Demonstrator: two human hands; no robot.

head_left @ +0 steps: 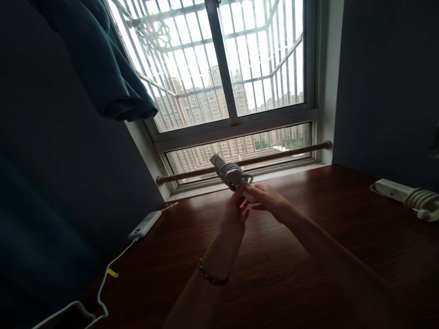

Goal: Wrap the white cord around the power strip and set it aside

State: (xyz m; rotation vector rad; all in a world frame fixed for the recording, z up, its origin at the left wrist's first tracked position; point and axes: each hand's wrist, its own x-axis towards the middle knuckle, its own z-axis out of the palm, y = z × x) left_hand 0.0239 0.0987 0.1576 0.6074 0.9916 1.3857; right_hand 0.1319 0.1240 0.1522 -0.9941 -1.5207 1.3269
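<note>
Both of my hands grip the near end of a white power strip (pixel 247 193), held up over the brown wooden surface. Its own cord (pixel 230 173) is wound in several loops around the middle, and the far end points toward the window. My left hand (pixel 236 208), with a dark bracelet on the wrist, has its fingers closed on the strip from the left and below. From the right, my right hand (pixel 269 199) pinches the same end. Shadow hides some of the fingertips.
A second power strip (pixel 393 189) with a wound cord lies at the right. A white device (pixel 146 225) with a white cable (pixel 103 288) rests by the left wall. Behind are a horizontal rail (pixel 284 156), a barred window and a blue curtain (pixel 120 87).
</note>
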